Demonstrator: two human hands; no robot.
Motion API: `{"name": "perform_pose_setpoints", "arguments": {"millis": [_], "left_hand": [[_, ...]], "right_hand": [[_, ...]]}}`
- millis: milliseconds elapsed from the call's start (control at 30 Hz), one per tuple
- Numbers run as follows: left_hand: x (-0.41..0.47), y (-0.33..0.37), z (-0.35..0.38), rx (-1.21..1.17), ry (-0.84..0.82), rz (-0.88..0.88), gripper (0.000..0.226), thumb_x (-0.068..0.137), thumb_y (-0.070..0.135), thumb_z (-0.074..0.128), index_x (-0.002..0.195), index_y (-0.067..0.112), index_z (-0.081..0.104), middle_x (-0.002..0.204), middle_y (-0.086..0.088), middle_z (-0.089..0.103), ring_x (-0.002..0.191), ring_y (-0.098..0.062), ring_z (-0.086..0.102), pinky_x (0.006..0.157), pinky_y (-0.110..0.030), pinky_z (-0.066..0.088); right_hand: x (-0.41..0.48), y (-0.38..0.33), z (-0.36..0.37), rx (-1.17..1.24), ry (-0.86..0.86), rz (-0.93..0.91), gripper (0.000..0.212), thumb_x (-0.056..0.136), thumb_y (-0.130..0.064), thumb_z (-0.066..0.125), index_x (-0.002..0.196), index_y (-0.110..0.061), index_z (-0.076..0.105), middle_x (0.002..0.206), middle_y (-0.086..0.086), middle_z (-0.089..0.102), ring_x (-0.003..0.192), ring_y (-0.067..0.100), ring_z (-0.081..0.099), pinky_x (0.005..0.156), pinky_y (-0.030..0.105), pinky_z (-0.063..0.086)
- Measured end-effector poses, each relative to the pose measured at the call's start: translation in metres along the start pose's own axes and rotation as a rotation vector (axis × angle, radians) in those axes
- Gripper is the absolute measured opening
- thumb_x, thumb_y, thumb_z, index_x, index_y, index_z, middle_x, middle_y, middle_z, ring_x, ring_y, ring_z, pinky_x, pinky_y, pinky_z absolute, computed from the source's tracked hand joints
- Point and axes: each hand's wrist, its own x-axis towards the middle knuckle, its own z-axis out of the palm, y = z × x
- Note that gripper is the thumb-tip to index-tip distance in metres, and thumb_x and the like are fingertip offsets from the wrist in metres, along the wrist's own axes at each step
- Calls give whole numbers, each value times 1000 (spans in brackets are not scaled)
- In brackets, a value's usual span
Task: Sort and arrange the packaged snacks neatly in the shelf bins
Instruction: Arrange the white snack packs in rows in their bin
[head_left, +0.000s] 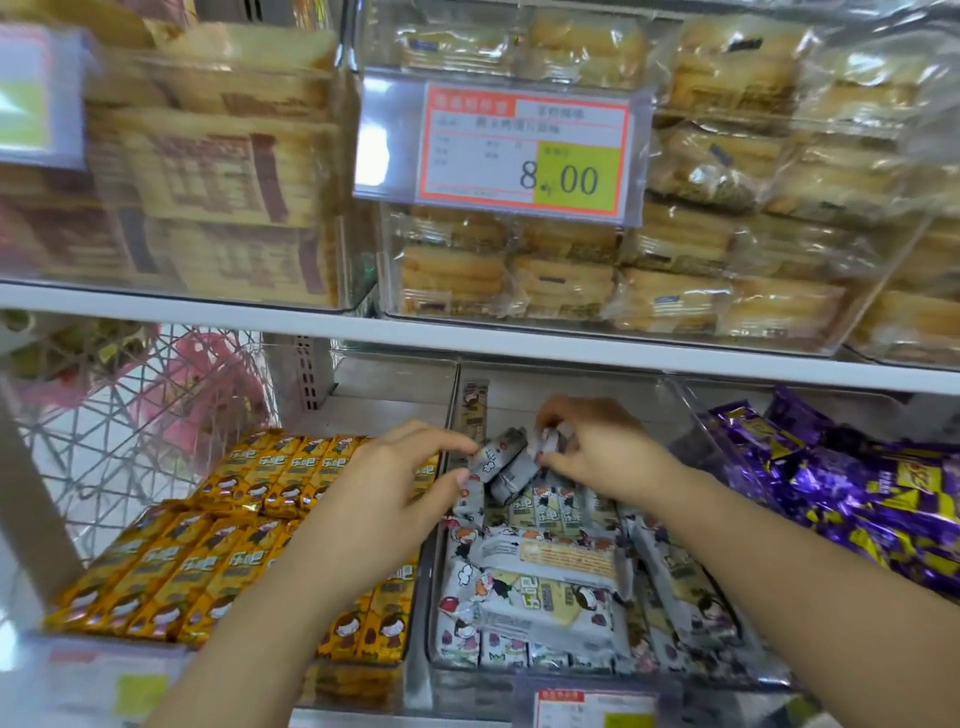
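At the far end of the middle bin (427, 613): left hand (400, 483) and right hand (597, 447) meet over a pair of grey-white snack bars (501, 465).
Left hand grip: thumb and forefinger pinch the left end of the pair, the other fingers curled.
Right hand grip: fingertips pinch the right end; blur hides which bar each finger touches.
Why held so: a pinch at each end lets the bars be squared together and turned, probably so they can join the row below.
Standing row (550, 512): just nearer than the hands, bars upright side by side, the pattern to match.
Loose pile (535, 587): nearer still, bars lying flat and crossed, apparently not yet sorted.
Lone bar (475, 410): stands on end against the far wall, at the left corner.
Bin walls: clear, keeping this flavour apart from its neighbours.
Yellow bars (208, 561): left bin, in tidy rows.
Purple packets (857, 499): right bin, heaped.
Upper shelf: bread packs (519, 280) behind a price tag (524, 150).
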Motion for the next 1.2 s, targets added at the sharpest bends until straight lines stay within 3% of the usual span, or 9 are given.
{"name": "perform_pose_setpoints", "arguments": {"millis": [133, 333, 433, 533, 667, 833, 933, 1000, 1200], "left_hand": [[-1, 3, 1, -10, 18, 24, 23, 92, 29, 55, 115, 33, 62, 106, 28, 53, 93, 14, 50, 79, 5, 29], [-1, 22, 10, -47, 15, 89, 28, 91, 27, 60, 117, 38, 58, 102, 33, 49, 96, 13, 47, 81, 2, 31], [4, 43, 18, -77, -32, 146, 39, 85, 36, 66, 123, 35, 56, 108, 25, 53, 100, 9, 49, 85, -5, 36], [14, 62, 32, -35, -80, 161, 45, 82, 39, 69, 125, 32, 56, 112, 18, 59, 98, 3, 52, 86, -13, 41], [27, 67, 44, -100, -96, 51, 39, 86, 32, 67, 123, 31, 56, 112, 15, 65, 101, -1, 60, 89, -26, 49], [55, 59, 51, -4, -197, -135, 31, 89, 35, 63, 116, 27, 49, 100, -3, 67, 91, -20, 62, 77, -33, 51], [71, 57, 63, 77, -273, -183, 64, 92, 30, 60, 143, 28, 21, 89, -1, 59, 83, -17, 56, 62, -26, 40], [81, 53, 71, 115, -314, -210, 73, 92, 27, 60, 147, 28, 12, 97, -4, 60, 86, -17, 55, 65, -22, 38], [109, 42, 100, 196, -473, -301, 52, 90, 21, 61, 134, 15, 33, 116, -11, 58, 85, -25, 63, 68, -30, 53]], "right_hand": [[-39, -14, -22, 226, 127, -32, 37, 88, -20, 62, 113, -40, 46, 80, -8, 62, 66, 3, 58, 56, 12, 47], [-87, -19, -38, 604, 217, -13, 18, 87, -20, 65, 102, -29, 60, 46, -21, 53, 44, -2, 47, 52, 9, 37], [-97, -20, -42, 626, 274, 0, 14, 84, -24, 68, 95, -30, 62, 54, -27, 56, 52, 4, 55, 55, 12, 45], [-99, -16, -40, 679, 311, 23, 14, 81, -27, 71, 92, -30, 63, 78, -8, 68, 72, 20, 66, 69, 33, 55], [-99, 8, -41, 585, 281, 38, 27, 81, -30, 70, 103, -40, 59, 89, -13, 67, 73, 0, 63, 78, 25, 53], [-101, 49, -44, 254, 313, 73, 27, 85, -25, 67, 112, -27, 65, 95, -16, 65, 86, 3, 60, 87, 31, 50], [-95, 60, -46, 147, 249, 52, 25, 87, -27, 63, 112, -24, 67, 102, -9, 68, 88, 2, 58, 86, 23, 47], [-92, 65, -46, 156, 228, 54, 26, 89, -28, 61, 114, -23, 66, 104, -10, 68, 92, 3, 58, 88, 24, 48], [-92, 75, -42, 166, 176, 54, 21, 89, -27, 60, 109, -25, 67, 90, -19, 61, 86, -4, 54, 89, 21, 45]]}}
